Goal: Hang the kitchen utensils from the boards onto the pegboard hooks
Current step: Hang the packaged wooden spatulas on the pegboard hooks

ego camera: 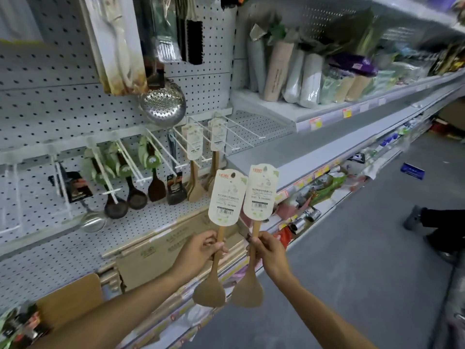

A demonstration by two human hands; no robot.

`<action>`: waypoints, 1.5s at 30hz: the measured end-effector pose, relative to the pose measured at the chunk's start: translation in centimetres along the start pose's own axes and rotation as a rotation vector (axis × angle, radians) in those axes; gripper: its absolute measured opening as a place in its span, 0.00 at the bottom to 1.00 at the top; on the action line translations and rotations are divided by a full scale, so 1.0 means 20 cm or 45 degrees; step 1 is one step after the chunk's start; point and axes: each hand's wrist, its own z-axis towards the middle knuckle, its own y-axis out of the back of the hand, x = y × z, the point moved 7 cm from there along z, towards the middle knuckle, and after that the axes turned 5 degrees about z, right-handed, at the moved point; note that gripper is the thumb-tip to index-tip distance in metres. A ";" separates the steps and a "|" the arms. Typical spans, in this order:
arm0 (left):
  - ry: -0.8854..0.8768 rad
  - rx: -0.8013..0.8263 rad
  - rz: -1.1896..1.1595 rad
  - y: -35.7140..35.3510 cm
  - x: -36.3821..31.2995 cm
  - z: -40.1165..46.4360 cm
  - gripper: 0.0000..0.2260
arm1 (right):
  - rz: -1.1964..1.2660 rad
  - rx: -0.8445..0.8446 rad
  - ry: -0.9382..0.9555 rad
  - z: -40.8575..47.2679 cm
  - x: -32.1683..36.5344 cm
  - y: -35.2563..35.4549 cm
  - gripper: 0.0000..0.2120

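Note:
My left hand (201,248) grips the handle of a wooden spatula (210,290) with a white card label (226,197) at its upper end. My right hand (268,250) grips a second, matching wooden spatula (247,290) with its own card label (261,192). Both spatulas are held upright, blades down, side by side in front of the white pegboard (50,114). Up and to the left, two more labelled wooden spatulas (195,190) hang from white wire hooks (234,132). The hooks to their right are bare.
Dark ladles (137,197), a black spatula (156,188) and a steel skimmer (163,104) hang on the pegboard. Cardboard boxes (161,253) and a wooden board (70,298) lie on the lower shelf. Packaged goods fill the shelves at right. Another person's leg and shoe (412,217) show on the aisle floor.

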 end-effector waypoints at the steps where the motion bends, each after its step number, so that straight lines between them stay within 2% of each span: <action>1: 0.004 0.002 0.001 0.00 0.00 0.05 0.03 | -0.013 0.008 -0.006 0.06 -0.01 0.00 0.11; 12: 0.014 -0.044 0.019 0.05 -0.02 0.40 0.05 | -0.026 0.121 -0.108 0.61 -0.13 0.05 0.11; 19: 0.088 -0.268 0.046 0.04 0.02 0.57 0.03 | -0.037 0.277 -0.066 0.95 -0.21 0.13 0.16; 23: 0.110 -0.364 0.023 -0.02 0.00 0.64 0.04 | -0.062 0.408 -0.091 1.10 -0.25 0.16 0.11; 27: 0.116 -0.432 0.074 -0.07 -0.04 0.72 0.05 | -0.060 0.513 -0.100 1.19 -0.25 0.16 0.12; 34: 0.108 -0.518 0.075 -0.17 -0.10 0.78 0.13 | -0.115 0.635 -0.077 1.38 -0.28 0.13 0.13; 40: 0.129 -0.587 0.084 -0.21 -0.12 0.77 0.12 | -0.018 0.700 -0.133 1.59 -0.19 0.00 0.11; 45: 0.168 -0.656 0.112 -0.21 -0.11 0.74 0.04 | -0.030 0.712 -0.180 1.79 -0.17 -0.10 0.09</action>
